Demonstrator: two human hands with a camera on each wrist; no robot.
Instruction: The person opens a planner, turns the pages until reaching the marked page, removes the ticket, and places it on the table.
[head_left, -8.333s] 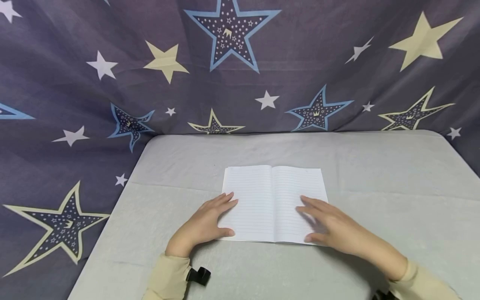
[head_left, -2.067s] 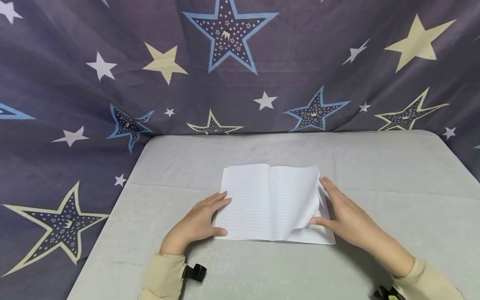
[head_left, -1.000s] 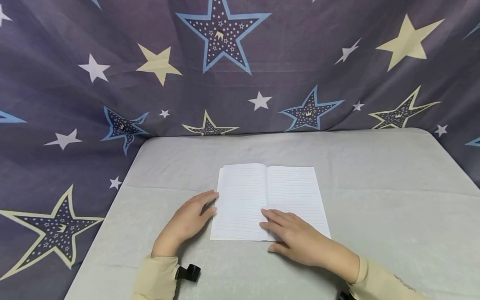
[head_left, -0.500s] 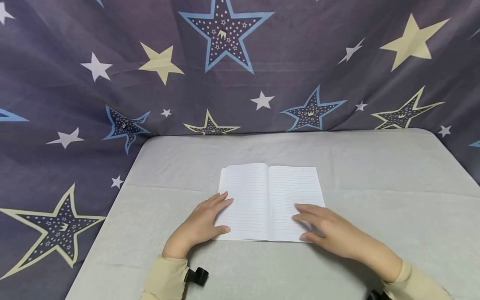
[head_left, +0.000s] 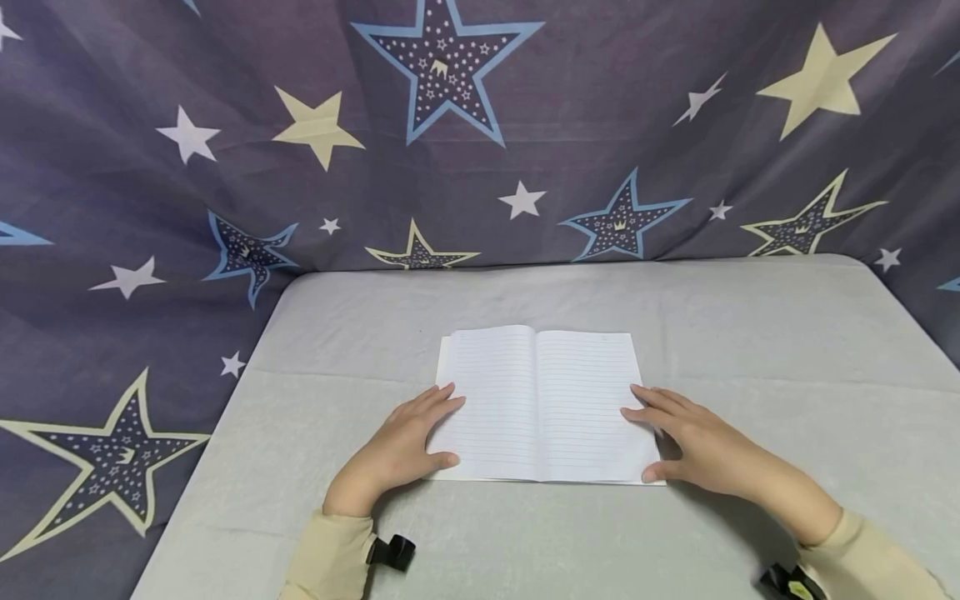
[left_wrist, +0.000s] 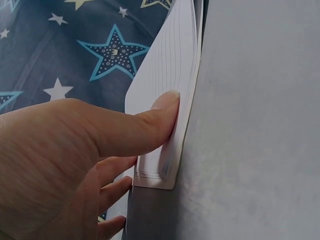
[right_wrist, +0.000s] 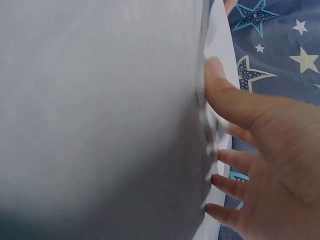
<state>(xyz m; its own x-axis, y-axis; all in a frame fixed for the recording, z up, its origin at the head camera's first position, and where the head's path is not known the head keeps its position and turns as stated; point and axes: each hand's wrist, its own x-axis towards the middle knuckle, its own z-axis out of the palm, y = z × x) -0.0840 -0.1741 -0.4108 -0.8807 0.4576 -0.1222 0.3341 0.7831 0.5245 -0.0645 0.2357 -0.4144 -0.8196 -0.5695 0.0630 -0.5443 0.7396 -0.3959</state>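
An open notebook (head_left: 487, 417) with lined white pages lies flat on the grey-covered table. My left hand (head_left: 401, 442) rests on the left page's outer edge, fingers spread; in the left wrist view its thumb (left_wrist: 165, 120) presses on the stacked page edges above the cover. At the right page's outer edge is my right hand (head_left: 701, 442), fingertips on the paper and thumb by the lower right corner. The right wrist view is partly blurred; there the right hand's thumb (right_wrist: 220, 85) touches the notebook's edge and the other fingers reach along its side.
The table's light grey cloth (head_left: 787, 333) surrounds the notebook. Behind and to the left hangs a dark curtain (head_left: 262, 67) printed with stars. Each wrist carries a black camera mount, such as the left mount (head_left: 393, 552).
A right-hand page lifted by my right hand went over to the left. My right hand then moved back from the fold to the right edge. The left hand slid off and returned.
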